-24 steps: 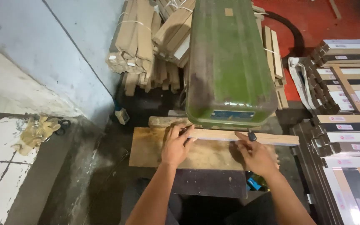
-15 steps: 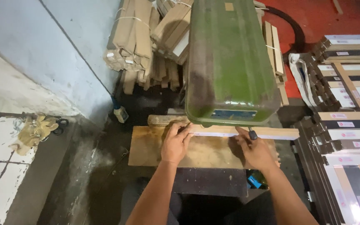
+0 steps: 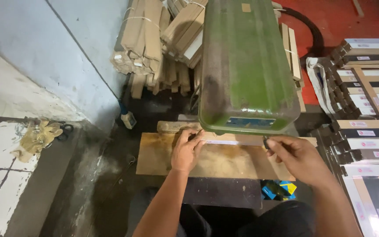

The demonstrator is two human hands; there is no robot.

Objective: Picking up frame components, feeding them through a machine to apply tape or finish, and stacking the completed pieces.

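A long thin wooden strip (image 3: 237, 141) lies across a plywood work board (image 3: 163, 158) under the front of a big green machine housing (image 3: 246, 66). My left hand (image 3: 187, 151) presses on the strip's left end with fingers curled over it. My right hand (image 3: 297, 158) pinches the strip near its right part, with a small dark object at the fingertips. The strip's far side is hidden beneath the green housing.
Bundles of tied wooden strips (image 3: 154, 44) lean against the blue wall behind. Stacks of framed panels (image 3: 369, 109) stand at the right. Dirty cloth gloves (image 3: 38, 138) lie on the white ledge at left. A blue and yellow item (image 3: 279, 189) sits under the board's front edge.
The strip has slid further back under the green housing, and both hands have followed it forward. The right end of the strip now shows less.
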